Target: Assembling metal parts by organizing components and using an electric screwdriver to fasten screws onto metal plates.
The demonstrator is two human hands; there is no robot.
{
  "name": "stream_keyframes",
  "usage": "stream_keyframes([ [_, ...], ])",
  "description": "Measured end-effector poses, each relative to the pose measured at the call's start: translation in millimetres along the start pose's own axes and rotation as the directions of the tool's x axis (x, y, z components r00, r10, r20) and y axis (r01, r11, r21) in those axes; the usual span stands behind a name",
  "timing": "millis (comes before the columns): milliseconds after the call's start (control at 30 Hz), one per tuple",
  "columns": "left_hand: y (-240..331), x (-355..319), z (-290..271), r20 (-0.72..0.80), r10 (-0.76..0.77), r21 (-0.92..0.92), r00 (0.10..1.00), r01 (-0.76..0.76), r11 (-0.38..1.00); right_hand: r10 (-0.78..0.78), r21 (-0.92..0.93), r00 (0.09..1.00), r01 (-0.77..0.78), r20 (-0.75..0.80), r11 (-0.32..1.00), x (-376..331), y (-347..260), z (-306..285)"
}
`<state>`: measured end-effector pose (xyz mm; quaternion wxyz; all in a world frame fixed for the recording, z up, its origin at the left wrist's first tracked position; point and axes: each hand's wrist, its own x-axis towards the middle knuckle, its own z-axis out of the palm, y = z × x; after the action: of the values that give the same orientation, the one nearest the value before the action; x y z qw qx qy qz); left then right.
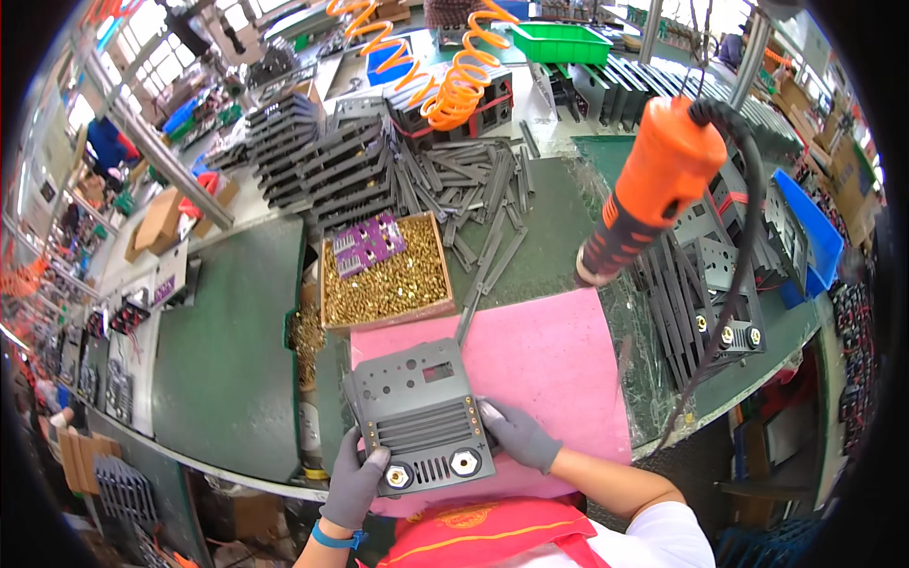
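A dark grey metal front panel lies before me over a pink sheet. It has round holes, a rectangular cutout, several horizontal bars in the middle, small brass screws along the sides and two large round sockets near its lower edge. My left hand, in a grey glove, grips the panel's lower left side, thumb on the front. My right hand, gloved too, holds the right edge beside the row of screws; some of its fingers are hidden. An orange electric screwdriver hangs to the right, apart from both hands.
Behind the panel stands a cardboard box of brass screws with purple circuit boards on top. Grey metal strips lie loose beyond it. Stacked panels are at the back left, more panels at right. An orange coiled hose hangs overhead.
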<state>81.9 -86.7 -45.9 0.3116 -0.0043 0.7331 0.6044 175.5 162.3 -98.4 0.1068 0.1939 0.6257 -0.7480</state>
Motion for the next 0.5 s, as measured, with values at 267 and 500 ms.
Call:
stream_keyframes([
  [267, 26, -11, 50, -0.011, 0.360, 0.233, 0.933, -0.348, 0.908, -0.295, 0.048, 0.954, 0.297, -0.057, 0.954, -17, -39, -20],
  [500, 85, 72, 136, 0.298, 0.294, -0.086, 0.908, -0.281, 0.956, -0.034, 0.573, 0.977, 0.151, -0.209, 0.806, 15, -76, -145],
])
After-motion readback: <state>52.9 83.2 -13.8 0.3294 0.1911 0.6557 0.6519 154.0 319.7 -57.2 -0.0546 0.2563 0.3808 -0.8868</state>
